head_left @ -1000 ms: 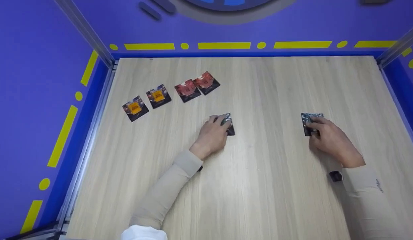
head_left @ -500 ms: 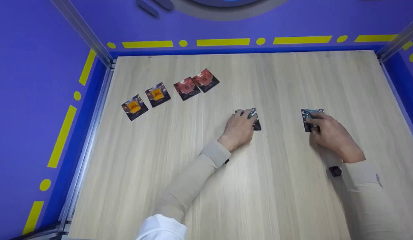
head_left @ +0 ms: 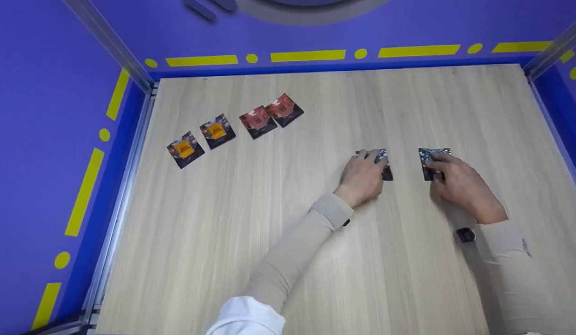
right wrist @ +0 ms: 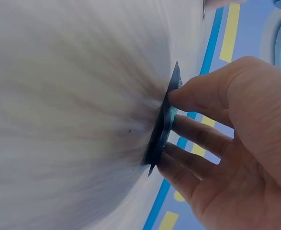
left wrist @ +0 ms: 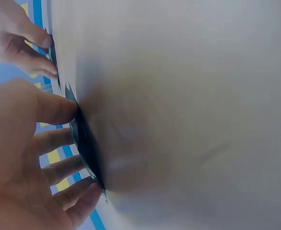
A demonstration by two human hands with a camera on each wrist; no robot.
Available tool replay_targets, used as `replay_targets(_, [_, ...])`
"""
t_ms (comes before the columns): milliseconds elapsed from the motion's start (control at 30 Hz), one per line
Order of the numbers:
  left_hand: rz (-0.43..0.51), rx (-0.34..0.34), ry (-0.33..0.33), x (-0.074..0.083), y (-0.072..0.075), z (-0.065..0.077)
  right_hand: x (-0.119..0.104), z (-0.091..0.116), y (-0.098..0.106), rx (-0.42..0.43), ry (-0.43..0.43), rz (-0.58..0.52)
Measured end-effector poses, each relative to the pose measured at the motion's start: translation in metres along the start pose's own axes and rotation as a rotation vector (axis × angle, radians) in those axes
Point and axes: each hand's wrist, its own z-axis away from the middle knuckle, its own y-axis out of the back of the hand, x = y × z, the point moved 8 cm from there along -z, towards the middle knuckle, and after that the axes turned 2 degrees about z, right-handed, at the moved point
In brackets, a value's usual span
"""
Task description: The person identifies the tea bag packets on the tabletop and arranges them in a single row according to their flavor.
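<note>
Small square sachets with dark lower edges lie on the wooden table (head_left: 288,223). With its fingers spread over the top, my left hand (head_left: 363,179) holds a dark teal sachet (head_left: 388,174) right of the table's middle. The left wrist view shows the thumb and fingertips at the edges of that sachet (left wrist: 86,148). Farther right, my right hand (head_left: 464,188) holds a matching teal sachet (head_left: 423,157) between thumb and fingers. Seen from the right wrist, this sachet (right wrist: 160,134) bulges slightly under the fingers. A short gap separates the two teal sachets.
Two sachets with orange labels (head_left: 185,150) lie apart at the far left. Beside them, two red sachets (head_left: 258,122) touch or overlap slightly. Purple-blue panels (head_left: 306,39) with yellow marks wall the table at the back and both sides.
My left hand has carried its teal sachet rightward across the table, closer to the right hand's one. The right hand and its sachet stay put. The head view has shifted slightly.
</note>
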Motion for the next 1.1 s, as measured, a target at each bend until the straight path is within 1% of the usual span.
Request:
replay_targets(133, [0.004, -0.015, 0.001, 0.018, -0.001, -0.013, -0.001, 0.0, 0.001, 0.005, -0.007, 0.01])
replay_targets(233, [-0.016, -0.02, -0.003, 0.031, 0.0, -0.022, -0.002, 0.0, 0.002, 0.018, 0.003, 0.02])
replay_targets(367, [-0.031, -0.007, -0.008, 0.042, -0.001, -0.028, -0.002, 0.0, 0.001, 0.021, 0.014, 0.029])
replay_targets(633, [-0.005, 0.021, 0.003, 0.051, -0.004, -0.036, -0.001, -0.002, -0.003, -0.014, 0.002, 0.025])
replay_targets(767, [-0.016, 0.027, -0.001, 0.054, -0.004, -0.039, -0.001, -0.003, -0.004, -0.025, 0.006, 0.037])
replay_targets(900, [-0.026, 0.021, -0.005, 0.057, -0.004, -0.04, -0.001, -0.002, -0.004, -0.026, 0.009, 0.039])
replay_targets(1100, [-0.024, -0.005, -0.019, 0.06, -0.005, -0.043, 0.0, 0.0, -0.004, -0.026, 0.002, 0.037])
